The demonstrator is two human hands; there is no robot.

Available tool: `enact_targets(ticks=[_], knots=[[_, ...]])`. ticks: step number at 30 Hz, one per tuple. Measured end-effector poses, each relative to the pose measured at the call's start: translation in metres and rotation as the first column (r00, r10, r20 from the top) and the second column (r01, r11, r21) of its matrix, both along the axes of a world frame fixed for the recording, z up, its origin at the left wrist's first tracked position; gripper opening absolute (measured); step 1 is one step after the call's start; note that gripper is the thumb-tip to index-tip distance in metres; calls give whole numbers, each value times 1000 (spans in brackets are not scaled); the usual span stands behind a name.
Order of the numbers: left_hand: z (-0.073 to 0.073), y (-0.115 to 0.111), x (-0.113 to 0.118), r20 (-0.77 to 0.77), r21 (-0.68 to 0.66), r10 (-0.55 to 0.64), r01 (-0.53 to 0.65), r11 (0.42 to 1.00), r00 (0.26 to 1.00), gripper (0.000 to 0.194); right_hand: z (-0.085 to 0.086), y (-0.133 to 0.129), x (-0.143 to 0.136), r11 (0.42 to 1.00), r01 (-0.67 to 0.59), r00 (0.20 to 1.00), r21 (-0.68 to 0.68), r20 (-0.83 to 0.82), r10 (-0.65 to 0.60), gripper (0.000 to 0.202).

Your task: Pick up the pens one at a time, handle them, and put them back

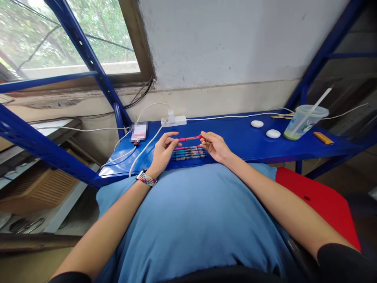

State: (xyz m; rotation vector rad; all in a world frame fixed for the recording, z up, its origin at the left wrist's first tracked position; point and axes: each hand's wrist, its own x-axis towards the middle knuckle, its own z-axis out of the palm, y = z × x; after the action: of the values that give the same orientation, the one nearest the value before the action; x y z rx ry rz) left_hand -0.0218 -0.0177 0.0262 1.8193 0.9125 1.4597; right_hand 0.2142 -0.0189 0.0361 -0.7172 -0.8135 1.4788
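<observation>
A red-pink pen (191, 138) is stretched level between my two hands above the blue table. My left hand (163, 151) pinches its left end between thumb and fingers, with a patterned band on the wrist. At the pen's right end, the fingertips of my right hand (216, 145) are closed on it. Just below, several pens (189, 152) lie side by side in a row on the table. The uppermost of these is reddish, and others look blue and dark grey. My hands partly cover the ends of the row.
A white power strip (178, 121) with cables sits by the wall. Two white oval objects (273, 134), a plastic cup (306, 120) with a straw and an orange-yellow packet (323, 138) stand right on the blue table (235, 135). A red stool (318, 200) is at right.
</observation>
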Motion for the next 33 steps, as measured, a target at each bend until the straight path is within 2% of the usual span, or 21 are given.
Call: enact_targets(ticks=[3,6,8,12,14,18,25,30,33], knots=[[0,1,0,7,43,22,-22,999,1000,51,0,1,0,1000,7,1000,-2,-8,-7,29],[1,0,0,-10,-34,45,-46,998,999,34,-1,1,0,1000,2,1000,-5,-9,-2,26],[1,-1,0,-37,-56,51,-53,997,998,34,0,1,1,1000,-4,1000,-8,-11,4,25],[2,-3,1,-8,40,55,-55,998,998,23,0,1,1,1000,10,1000,-22,-15,-10,26],[2,-4,2,21,36,54,-54,998,998,26,1,1,1,1000,12,1000,-25,-12,-13,27],[4,-6,2,6,-69,38,-37,997,999,33,0,1,1,1000,-1,1000,-8,-4,1,25],[1,-4,2,8,33,69,-69,997,998,23,0,2,2,1000,-6,1000,-20,-1,6,22],[4,-7,3,-5,-34,77,-77,996,997,29,-1,1,2,1000,-4,1000,-4,8,4,19],[6,-9,3,-45,-19,91,-91,996,995,28,0,0,2,1000,-5,1000,-7,22,6,16]])
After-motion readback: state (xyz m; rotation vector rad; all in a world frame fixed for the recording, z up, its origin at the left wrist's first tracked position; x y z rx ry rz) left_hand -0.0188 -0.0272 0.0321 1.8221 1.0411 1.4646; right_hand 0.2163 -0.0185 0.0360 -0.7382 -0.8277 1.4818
